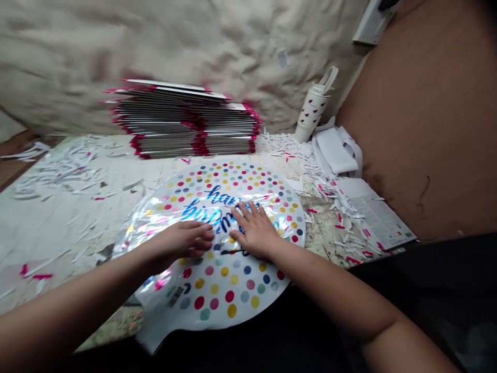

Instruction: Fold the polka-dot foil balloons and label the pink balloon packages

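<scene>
A polka-dot birthday balloon overhangs the near edge of the worktop, right hand on it, fingers spread; left hand loosely curled.

Right hand on dotted balloon

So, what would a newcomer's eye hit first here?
The flat, dotted balloon at front centre, shiny and lettered in blue, with the right hand spread on it and the left hand over it. Behind it, the thick stack of pink-edged sheets; farther right, a white tumbler with dark marks.
</scene>
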`<state>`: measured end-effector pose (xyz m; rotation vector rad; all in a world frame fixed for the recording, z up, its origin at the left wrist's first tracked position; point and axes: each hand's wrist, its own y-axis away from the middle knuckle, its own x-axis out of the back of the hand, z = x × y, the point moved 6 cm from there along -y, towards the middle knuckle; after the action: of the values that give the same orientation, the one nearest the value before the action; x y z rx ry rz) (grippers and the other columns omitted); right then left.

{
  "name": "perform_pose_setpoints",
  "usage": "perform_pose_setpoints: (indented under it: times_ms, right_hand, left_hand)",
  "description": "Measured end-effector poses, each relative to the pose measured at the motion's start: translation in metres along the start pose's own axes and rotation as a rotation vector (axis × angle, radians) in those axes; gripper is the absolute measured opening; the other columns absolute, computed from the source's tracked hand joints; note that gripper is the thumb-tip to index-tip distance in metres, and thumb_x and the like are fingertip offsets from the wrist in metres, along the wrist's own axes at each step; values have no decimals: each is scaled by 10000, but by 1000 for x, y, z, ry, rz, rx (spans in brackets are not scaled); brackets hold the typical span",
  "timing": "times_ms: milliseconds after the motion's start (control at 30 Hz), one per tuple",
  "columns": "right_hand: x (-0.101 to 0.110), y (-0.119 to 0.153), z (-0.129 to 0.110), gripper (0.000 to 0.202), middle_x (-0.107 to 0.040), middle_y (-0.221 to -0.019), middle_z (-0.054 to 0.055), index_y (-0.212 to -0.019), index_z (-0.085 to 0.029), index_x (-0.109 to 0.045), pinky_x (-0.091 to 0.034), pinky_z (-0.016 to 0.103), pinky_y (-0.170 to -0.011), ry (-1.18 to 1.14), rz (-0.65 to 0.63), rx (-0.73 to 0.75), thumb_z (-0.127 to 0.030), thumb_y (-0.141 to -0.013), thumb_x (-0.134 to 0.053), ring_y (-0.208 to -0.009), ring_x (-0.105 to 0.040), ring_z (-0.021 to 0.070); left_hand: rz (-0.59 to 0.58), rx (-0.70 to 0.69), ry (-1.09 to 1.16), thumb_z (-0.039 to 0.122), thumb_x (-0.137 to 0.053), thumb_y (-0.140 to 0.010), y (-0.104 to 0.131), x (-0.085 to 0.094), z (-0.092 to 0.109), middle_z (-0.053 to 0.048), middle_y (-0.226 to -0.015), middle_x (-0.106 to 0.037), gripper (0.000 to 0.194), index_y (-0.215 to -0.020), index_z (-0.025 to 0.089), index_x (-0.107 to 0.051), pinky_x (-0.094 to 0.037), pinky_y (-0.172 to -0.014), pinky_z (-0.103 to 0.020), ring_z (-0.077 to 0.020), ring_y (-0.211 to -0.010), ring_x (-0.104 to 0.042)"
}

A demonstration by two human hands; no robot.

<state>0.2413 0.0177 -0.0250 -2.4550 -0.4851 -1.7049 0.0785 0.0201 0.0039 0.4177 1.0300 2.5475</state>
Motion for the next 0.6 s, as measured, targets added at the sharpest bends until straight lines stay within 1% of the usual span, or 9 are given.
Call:
perform_pose_setpoints:
  times_ms: [100, 200, 267, 333, 400, 467, 500, 533, 600]
  right_hand:
    - [-2, -2, -1, 685, -107, -1517, 61, -1434, -219, -184, -42, 499, -1104, -21, 22, 20, -610, -872, -200, -1382, -26, 291]
    - [1, -4, -4, 707, -111, -1515, 78, -1434, -190, -176, -49, 511, -1099, -36, 42, 46, -616, -870, -201, -1379, -34, 306]
    - [10, -1, -1, 722, -99, -1518, 76, -1435, -191, -163, -78, 494, -1102, -62, 35, 77, -630, -863, -208, -1381, -43, 295]
    - [33, 15, 21, 724, -59, -1523, 59, -1440, -214, -125, -106, 468, -1106, -75, 85, 64, -634, -860, -228, -1386, -28, 265]
    - [68, 49, 68, 721, -3, -1526, 48, -1444, -227, -75, -107, 471, -1104, -38, 240, -80, -615, -866, -263, -1389, 27, 241]
    - [102, 106, 134, 789, 34, -1523, 73, -1445, -217, -61, -98, 526, -1085, 41, 429, -369, -619, -835, -358, -1383, 79, 260]
    - [110, 138, 168, 876, 44, -1518, 102, -1445, -198, -54, -99, 572, -1064, 74, 450, -509, -638, -789, -432, -1376, 95, 293]
    - [112, 171, 199, 955, 32, -1514, 125, -1447, -187, -59, -106, 609, -1043, 93, 399, -626, -648, -737, -501, -1371, 87, 328]
    - [93, 228, 245, 1039, -71, -1506, 144, -1446, -197, -119, -141, 630, -1025, 69, 109, -712, -588, -640, -646, -1368, -21, 367]
  left_hand:
    - [-47, 144, 189, 427, -715, -634, 6, 0, -9, -106, -992, -668, 411, -939, 177, -597, -543, -713, -325, -222, -885, -650]
    - [-80, 153, 23, 407, -755, -590, -10, -13, -5, 0, -665, -637, 335, -775, 184, -588, -513, -520, -254, -155, -596, -623]
    - [-69, 106, -155, 362, -773, -569, -23, -23, 4, 70, -453, -494, 311, -615, 180, -524, -375, -371, -174, -84, -410, -485]
    - [-26, 62, -182, 317, -736, -613, -29, -28, 15, 77, -429, -483, 269, -593, 183, -504, -350, -369, -156, -70, -409, -464]
    - [-9, 19, -38, 270, -637, -683, -29, -28, 23, 55, -573, -613, 119, -693, 200, -541, -473, -497, -197, -108, -552, -573]
    - [-8, 4, 132, 231, -560, -685, -27, -22, 24, 51, -706, -677, 90, -773, 222, -546, -541, -666, -292, -158, -694, -632]
    - [1, 7, 178, 227, -545, -673, -26, -16, 21, 60, -704, -681, 93, -765, 232, -535, -547, -704, -330, -174, -710, -640]
    - [29, 3, 182, 233, -547, -663, -26, -9, 17, 77, -655, -669, 74, -731, 242, -518, -551, -700, -350, -178, -682, -641]
    - [146, -117, 20, 254, -571, -661, -27, 8, 13, 111, -552, -624, 82, -670, 254, -490, -557, -635, -351, -163, -596, -627]
